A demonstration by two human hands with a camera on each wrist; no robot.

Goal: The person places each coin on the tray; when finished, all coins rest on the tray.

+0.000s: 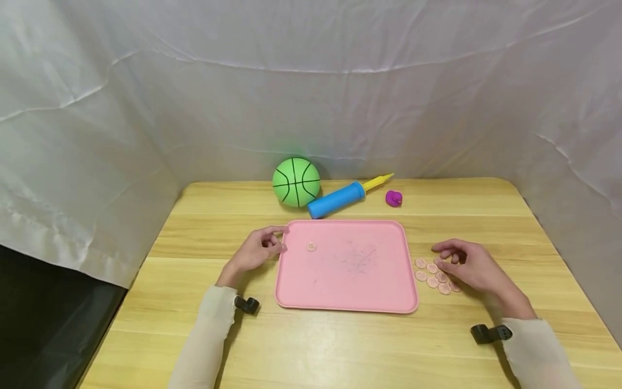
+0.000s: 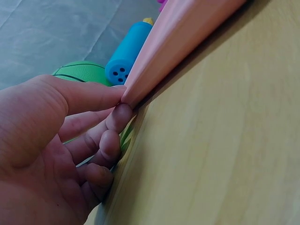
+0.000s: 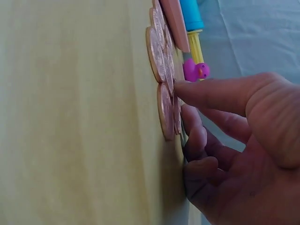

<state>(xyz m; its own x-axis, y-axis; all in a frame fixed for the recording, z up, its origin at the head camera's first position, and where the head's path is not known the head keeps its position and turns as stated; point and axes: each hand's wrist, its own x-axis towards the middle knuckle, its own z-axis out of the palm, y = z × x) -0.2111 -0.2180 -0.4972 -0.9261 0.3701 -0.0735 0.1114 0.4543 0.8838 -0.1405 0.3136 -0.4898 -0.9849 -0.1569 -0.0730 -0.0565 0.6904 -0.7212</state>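
Observation:
My left hand (image 1: 255,249) is at the left edge of a pink tray (image 1: 340,292), near its far corner. In the left wrist view, its thumb and a bent finger pinch the tray's rim (image 2: 154,61). One copper-coloured coin (image 1: 311,247) lies in the tray near that hand. My right hand (image 1: 468,263) is over a group of similar coins (image 1: 432,282) on the table, right of the tray. Its thumb tip is right at a coin (image 1: 439,261), with the index finger stretched forward, apart from the thumb. The other fingers are bent, close to the table.
Behind the tray are a green ball (image 1: 296,182) with black lines, a blue pump (image 1: 336,200) with a yellow nozzle (image 1: 378,182), and a small purple rubber duck (image 1: 393,198). All stand on a wooden table (image 1: 316,351). Pale cloth (image 1: 340,108) hangs behind it.

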